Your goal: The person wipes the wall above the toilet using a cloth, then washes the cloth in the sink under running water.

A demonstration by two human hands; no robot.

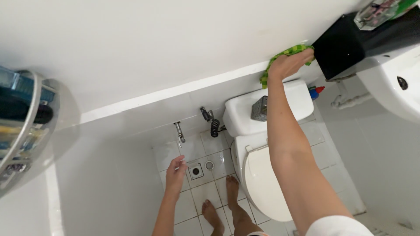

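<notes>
A small white bathroom is being viewed from above, with a white wall (166,48) filling the upper half of the frame and a tiled floor (205,192) lying at lower centre. A green cloth (286,54) is being pressed against the wall at upper right by the right hand (291,61), whose fingers are being kept together and curled over the cloth, so that it is being gripped between palm and wall. The cloth is being held just beside a black box-shaped shelf (343,46), on which a clear glass container (376,13) is standing. The left hand (176,172) is being held low at lower centre, above the floor; its fingers are being kept loosely bent and slightly apart, and nothing is being held or touched by them.

Below the right arm, a white toilet (258,175) with its lid shut is being shown, and a small grey object (259,108) is resting on the cistern (238,116). A square floor drain (196,171) is lying just beside the left hand in the picture, and a metal tap (179,131) and a coiled spray hose (213,124) are being seen on the low wall behind it. Two bare feet (221,205) are standing on the wet tiles. A white basin (393,87) is showing at the right edge, and a wire rack of bottles (22,122) at the left edge.
</notes>
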